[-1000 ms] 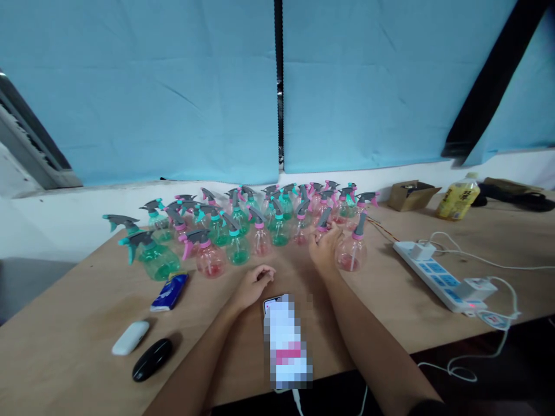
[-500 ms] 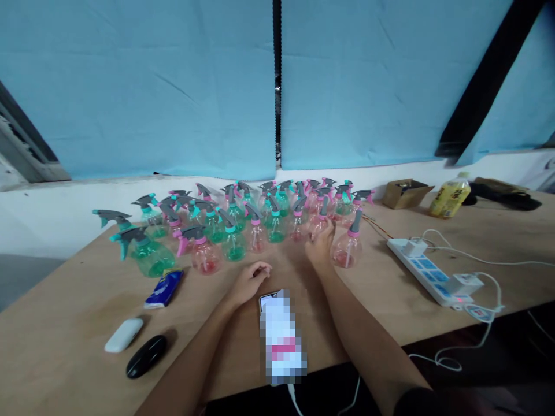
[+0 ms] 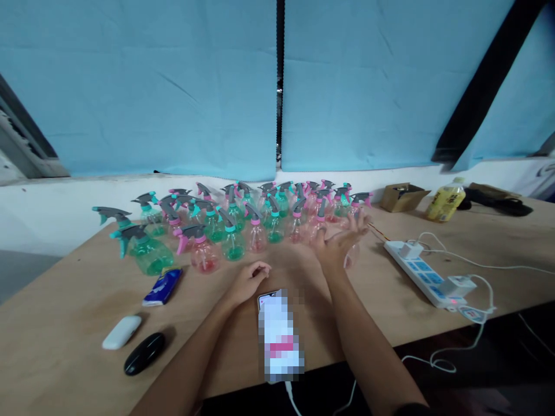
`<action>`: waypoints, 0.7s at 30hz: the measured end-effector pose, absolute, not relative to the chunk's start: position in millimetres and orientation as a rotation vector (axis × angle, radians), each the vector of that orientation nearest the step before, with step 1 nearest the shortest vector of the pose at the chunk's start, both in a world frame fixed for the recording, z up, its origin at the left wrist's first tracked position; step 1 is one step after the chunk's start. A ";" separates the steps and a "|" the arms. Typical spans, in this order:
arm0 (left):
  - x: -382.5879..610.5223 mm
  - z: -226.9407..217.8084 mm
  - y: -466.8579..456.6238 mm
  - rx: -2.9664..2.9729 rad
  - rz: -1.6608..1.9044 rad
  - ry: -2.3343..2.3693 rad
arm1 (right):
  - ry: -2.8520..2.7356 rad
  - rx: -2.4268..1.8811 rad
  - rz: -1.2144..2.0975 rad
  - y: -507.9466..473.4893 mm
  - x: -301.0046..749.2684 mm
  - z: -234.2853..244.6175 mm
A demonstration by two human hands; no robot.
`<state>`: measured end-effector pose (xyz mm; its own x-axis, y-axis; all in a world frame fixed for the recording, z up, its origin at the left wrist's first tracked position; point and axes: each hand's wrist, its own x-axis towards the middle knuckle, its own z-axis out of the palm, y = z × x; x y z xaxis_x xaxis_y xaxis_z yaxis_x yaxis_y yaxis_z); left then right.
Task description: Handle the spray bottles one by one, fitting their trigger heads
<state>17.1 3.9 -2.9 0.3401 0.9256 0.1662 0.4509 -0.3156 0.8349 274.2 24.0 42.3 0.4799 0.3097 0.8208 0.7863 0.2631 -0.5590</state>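
Note:
My right hand (image 3: pixel 340 242) is raised in front of the pink spray bottles, fingers spread and nothing gripped in it. Behind its fingers, partly hidden, stands the pink spray bottle (image 3: pixel 352 257) at the front right; whether they touch I cannot tell. Just left of that hand is another pink spray bottle (image 3: pixel 319 222) with a grey nozzle. My left hand (image 3: pixel 251 280) rests on the table, its fingers loosely curled together around nothing. Close to it are a green spray bottle (image 3: pixel 234 245) and a pink one (image 3: pixel 256 234). A lit phone (image 3: pixel 280 332), its screen blurred, lies between my forearms.
Several more green and pink spray bottles crowd toward the wall. On the left lie a blue packet (image 3: pixel 162 287), a white case (image 3: pixel 122 332) and a black oval object (image 3: pixel 144 353). Rightward are a power strip (image 3: pixel 422 274), an open cardboard box (image 3: pixel 403 198) and a yellow drink bottle (image 3: pixel 445 200).
My right hand has moved right from the pink spray bottle beside it, spreading its fingers in front of the front-right one. My left hand has stayed in place.

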 end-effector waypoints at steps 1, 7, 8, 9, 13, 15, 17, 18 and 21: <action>17.2 -2.4 3.7 1.912 0.868 1.206 | -1.029 -1.358 -0.435 24.4 280.5 42.5; 18.8 -1.5 3.7 1.917 0.866 1.229 | -0.870 -1.389 -0.287 38.6 306.4 30.3; 18.8 -1.7 3.8 1.914 0.863 1.233 | -0.861 -1.401 -0.267 41.0 307.7 27.8; 18.8 -1.8 3.9 1.912 0.860 1.235 | -0.855 -1.414 -0.257 42.9 308.2 25.9; 18.2 -2.2 3.8 1.903 0.855 1.229 | -0.910 -1.389 -0.202 44.7 301.1 25.6; 18.0 -2.1 3.7 1.901 0.851 1.226 | -0.950 -1.330 -0.117 43.6 292.2 27.7; 17.9 -2.0 3.5 1.901 0.853 1.225 | -0.966 -1.265 -0.009 42.4 280.6 29.3; 17.9 -2.0 3.5 1.901 0.855 1.224 | -0.965 -1.220 0.046 42.1 274.4 29.6; 18.2 -1.8 3.2 1.898 0.863 1.218 | -1.021 -1.087 0.228 41.5 257.0 28.6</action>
<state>18.2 3.2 -1.8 0.3324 0.9302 0.1556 0.4549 -0.3026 0.8375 257.0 41.5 28.6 0.5491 0.6082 0.5733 0.3063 0.4918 -0.8151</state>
